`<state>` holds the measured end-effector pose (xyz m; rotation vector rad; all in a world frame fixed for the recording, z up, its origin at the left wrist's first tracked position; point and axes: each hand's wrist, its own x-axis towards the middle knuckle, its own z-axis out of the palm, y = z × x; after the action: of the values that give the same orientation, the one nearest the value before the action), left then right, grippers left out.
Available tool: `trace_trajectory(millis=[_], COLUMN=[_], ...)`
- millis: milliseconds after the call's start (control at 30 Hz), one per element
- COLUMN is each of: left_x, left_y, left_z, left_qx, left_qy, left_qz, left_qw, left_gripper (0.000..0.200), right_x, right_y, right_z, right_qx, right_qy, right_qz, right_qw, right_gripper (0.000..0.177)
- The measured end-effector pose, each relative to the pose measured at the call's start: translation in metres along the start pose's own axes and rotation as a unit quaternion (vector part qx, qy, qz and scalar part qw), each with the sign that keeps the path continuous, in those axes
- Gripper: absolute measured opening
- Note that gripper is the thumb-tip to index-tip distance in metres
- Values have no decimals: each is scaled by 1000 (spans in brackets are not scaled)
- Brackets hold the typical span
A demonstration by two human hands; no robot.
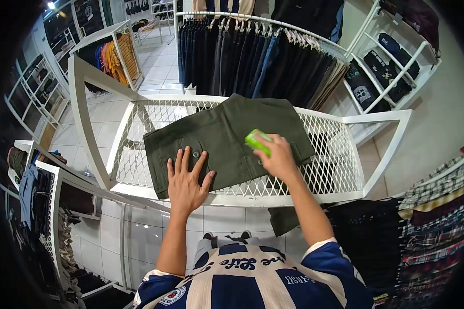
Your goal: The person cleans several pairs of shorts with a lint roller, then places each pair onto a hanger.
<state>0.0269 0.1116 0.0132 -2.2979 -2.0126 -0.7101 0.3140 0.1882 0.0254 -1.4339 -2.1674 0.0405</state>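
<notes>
Dark green trousers [216, 129] lie folded on a white wire-mesh rack [123, 165], with a buttoned pocket near their left end. My left hand [187, 180] rests flat on the cloth beside that pocket button, its fingers spread and nothing in them. Over the right half of the trousers, my right hand [278, 157] grips a bright green object [258, 142], perhaps a brush or lint tool; its underside is hidden. Part of the cloth hangs past the rack's front edge near my right forearm.
Dark trousers [242, 56] hang on a rail behind the rack. Rolled clothes [379, 72] fill a shelf at the upper right. Plaid shirts [438, 221] hang at the right, and another white rack [56, 201] stands at the left.
</notes>
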Motion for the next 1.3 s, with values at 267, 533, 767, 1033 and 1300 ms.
trace_trajectory(millis=[267,533,767,1033,1300], left_x=[0,0,0,0,-4], left_y=[1,0,-1,0,-1], left_z=[0,1,-1,1,5], left_qx=[-10,-24,-28,-21,-16], left_qy=[9,14,12,13,14], left_qz=[-2,-3,-1,-1,9], left_qw=[1000,1000,1000,1000,1000], left_gripper=[56,57,58,57,57], right_x=[69,127,88,23,-41], right_y=[10,98,21,116,95], right_z=[-12,31,45,-51,-52], right_qx=[-54,-164,35,-134,-202], right_qy=[154,65,73,157,107], right_qz=[124,163,-76,257,310], right_qw=[979,971,994,944,923], right_gripper=[47,45,53,44,46])
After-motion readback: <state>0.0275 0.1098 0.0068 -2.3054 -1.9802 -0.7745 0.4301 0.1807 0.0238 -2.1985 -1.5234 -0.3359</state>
